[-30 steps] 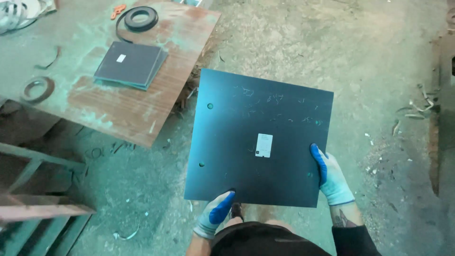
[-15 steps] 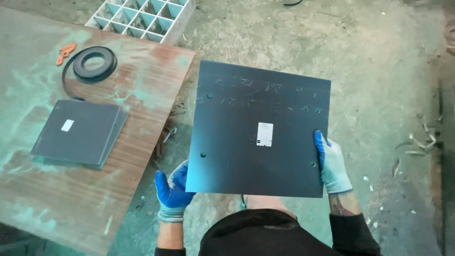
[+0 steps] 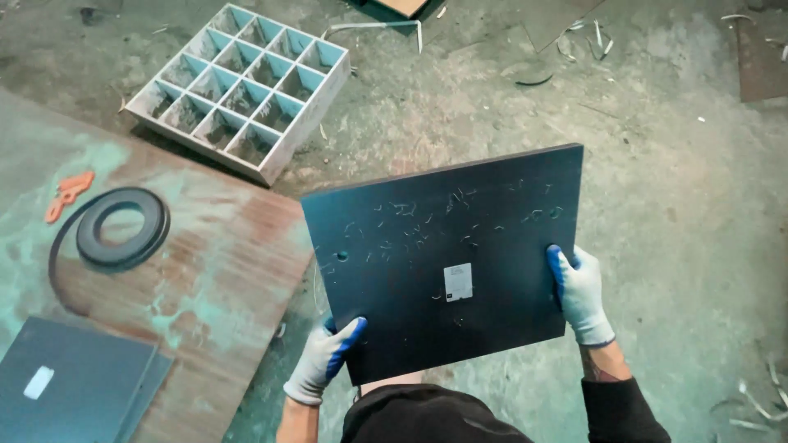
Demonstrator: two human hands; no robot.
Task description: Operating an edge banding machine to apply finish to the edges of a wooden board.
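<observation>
1. Currently the dark square panel (image 3: 447, 262) is off the table and carried in the air in front of the person, above the concrete floor (image 3: 681, 189), nearly flat and face up, with small shavings and a pale sticker on it.
2. Gloved, the left hand (image 3: 324, 361) grips the panel's near left corner, fingers curled over the edge; the right hand (image 3: 579, 295) clasps its right edge, thumb on top.
3. As a judgement, the panel is in mid-carry: it is lifted and not set down anywhere.
4. To the left stands a worn table (image 3: 222, 271), bearing a stack of similar dark panels (image 3: 74, 381) at its near corner, a black ring (image 3: 123, 228) and an orange bit (image 3: 67, 193).
5. On the floor beyond lies a pale gridded tray (image 3: 246, 90); metal scraps are strewn about. Nothing touches the panel but the hands.
</observation>
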